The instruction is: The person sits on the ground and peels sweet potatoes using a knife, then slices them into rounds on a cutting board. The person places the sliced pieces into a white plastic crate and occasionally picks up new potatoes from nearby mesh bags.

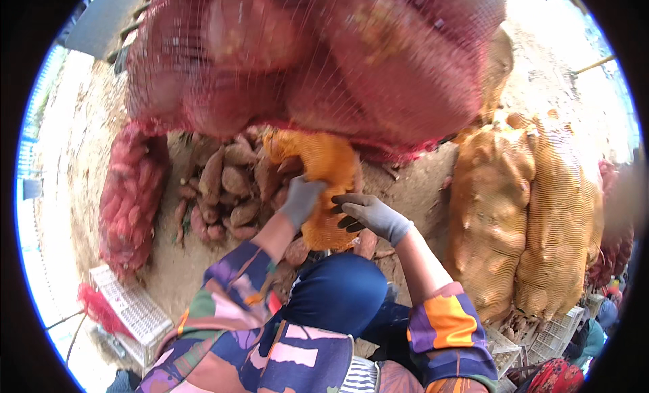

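Just beyond the navy-clad knee [338, 291], an orange mesh sack [331, 156] is touched by the gloved left hand [302, 200]; whether it is grasped cannot be told. By the right hand [370, 214], nothing is gripped, its fingers being spread. Tubers [236, 181] are heaped leftward; toward the ground's [420, 197] right edge, 2 yellow mesh sacks [490, 224] are laid.

The left grip [304, 198] touches an orange mesh bag [326, 157]; right grip [370, 214], fingers spread, at the bag's right; sweet potatoes [236, 181] on its left.
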`<move>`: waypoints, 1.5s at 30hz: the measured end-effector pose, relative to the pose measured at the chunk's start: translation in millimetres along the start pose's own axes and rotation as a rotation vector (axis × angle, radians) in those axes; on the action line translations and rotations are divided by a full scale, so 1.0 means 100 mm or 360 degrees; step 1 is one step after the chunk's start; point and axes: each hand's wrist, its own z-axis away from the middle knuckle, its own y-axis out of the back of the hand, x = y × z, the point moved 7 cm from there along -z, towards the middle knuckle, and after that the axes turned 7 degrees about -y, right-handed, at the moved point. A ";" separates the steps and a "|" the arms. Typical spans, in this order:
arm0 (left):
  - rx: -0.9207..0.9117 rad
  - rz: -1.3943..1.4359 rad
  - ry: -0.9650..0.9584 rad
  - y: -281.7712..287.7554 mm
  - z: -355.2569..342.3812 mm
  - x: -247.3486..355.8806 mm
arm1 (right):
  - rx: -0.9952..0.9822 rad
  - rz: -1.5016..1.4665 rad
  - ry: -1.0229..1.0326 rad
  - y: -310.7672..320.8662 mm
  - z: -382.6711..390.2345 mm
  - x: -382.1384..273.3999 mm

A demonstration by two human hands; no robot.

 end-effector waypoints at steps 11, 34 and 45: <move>-0.1445 -0.0602 -0.0190 -0.64 0.96 0.55 | 0.0391 0.0732 0.0382 -0.18 0.23 -0.55; 0.0555 -0.2022 -0.0936 1.99 -0.05 0.29 | 0.1632 0.2886 -0.1147 0.81 2.36 0.14; 0.0361 -0.2650 0.0029 2.83 -1.06 0.27 | 0.0926 0.2544 -0.0422 0.85 0.41 0.08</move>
